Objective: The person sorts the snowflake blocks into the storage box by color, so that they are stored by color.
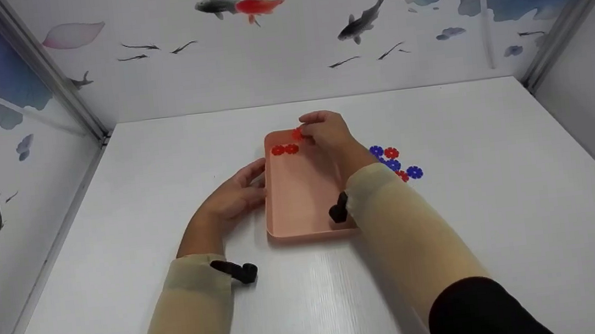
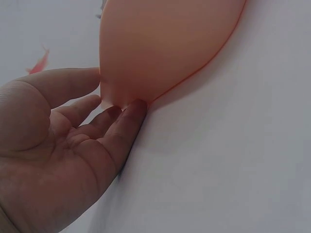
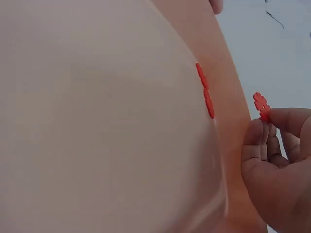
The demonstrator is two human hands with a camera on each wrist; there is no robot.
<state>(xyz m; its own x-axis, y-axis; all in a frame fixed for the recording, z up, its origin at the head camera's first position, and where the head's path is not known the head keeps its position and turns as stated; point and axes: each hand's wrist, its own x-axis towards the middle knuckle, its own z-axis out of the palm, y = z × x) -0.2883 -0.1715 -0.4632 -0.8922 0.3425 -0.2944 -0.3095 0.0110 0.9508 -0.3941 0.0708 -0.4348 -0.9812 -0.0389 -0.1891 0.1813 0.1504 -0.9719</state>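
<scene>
Red flower disc [image 1: 297, 134], small, thin, scalloped w/ notched petals; R hand [image 1: 330, 133] pinches it betw. thumb & fingertips at far end of pink tray [image 1: 301, 200]. L hand [image 1: 237, 195] half-open, fingertips touching tray's outer L wall. Two matching red discs [image 1: 278, 150] lie side by side inside, nr far end. Blue & red discs [image 1: 414, 172] on white table [image 1: 499, 195], R of tray, partly hidden by R arm.

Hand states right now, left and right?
Left hand: open, touching the side of the pink tray.
Right hand: closed, pinching a red flower-shaped piece.
</scene>
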